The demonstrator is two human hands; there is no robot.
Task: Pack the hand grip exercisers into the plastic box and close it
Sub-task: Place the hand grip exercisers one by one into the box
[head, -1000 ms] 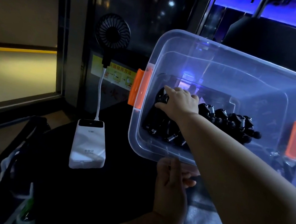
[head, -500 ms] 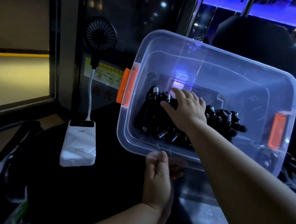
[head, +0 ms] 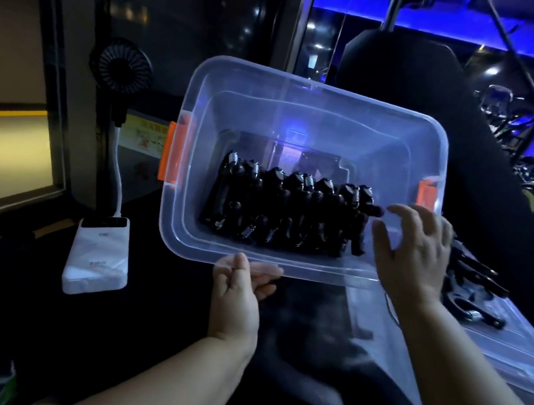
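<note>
You are in the middle of packing. The plastic box (head: 306, 118) is tipped up toward you, so you look right into it. A row of black hand grip exercisers (head: 288, 212) lies on its floor, side by side and packed close, next to the near wall. The job is not done yet. A few loose exercisers (head: 475, 282) lie on the clear lid (head: 519, 358), which lies flat just to the right of the box.

Your left hand (head: 238, 291) holds the box by its near rim. The thumb lies on top of the rim and the fingers curl under it, so the rim is pinched between them. No other hand grips the box, so this hand seems to hold the tilt.

Your right hand (head: 414, 248) is at the right end of the box, by the near wall. Its fingers are spread wide and a little bent, and it holds nothing. I cannot tell if the fingertips touch the clear wall or just hang in front of it.

I think the next move is for the right hand to go over to the lid and pick up one loose exerciser. They lie crossed in a small heap, so take just one by its handle. Lay it in the far part of the floor, where there is room. When the lid is bare, set the box flat, put the lid on, and press down the orange latch (head: 174, 153) at each end.
</note>
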